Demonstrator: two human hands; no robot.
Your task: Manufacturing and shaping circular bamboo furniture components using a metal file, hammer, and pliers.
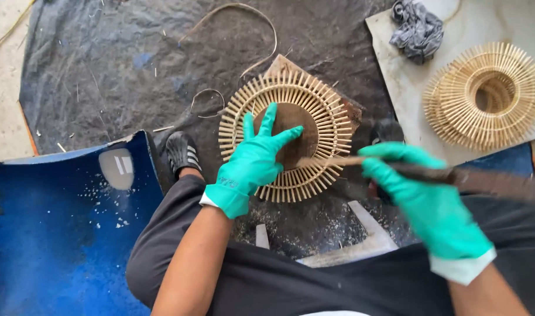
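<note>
1. The left hand (253,161), gloved in green, is laid open with fingers spread on the centre of a round slatted bamboo ring (286,136); the right hand (422,196), likewise gloved, is closed around the handle of a long dark blade (396,168), whose tip is brought to the ring's lower right edge.
2. A dark plastic sheet (121,64) is spread over the floor, and a blue curved drum piece (62,228) is seen at the left.
3. A pale stone slab (408,82) at the upper right carries a stack of finished rings (485,95) and a crumpled grey cloth (418,28).
4. The ring is set on a brown wooden block (350,111), between the knees.
5. Thin bamboo strips (244,9) lie curled beyond it.
6. For clean work, the ring would best be pressed flat and steady, the spread fingers kept well clear of the edge, and the strokes kept short and light, so that slats are not split.
</note>
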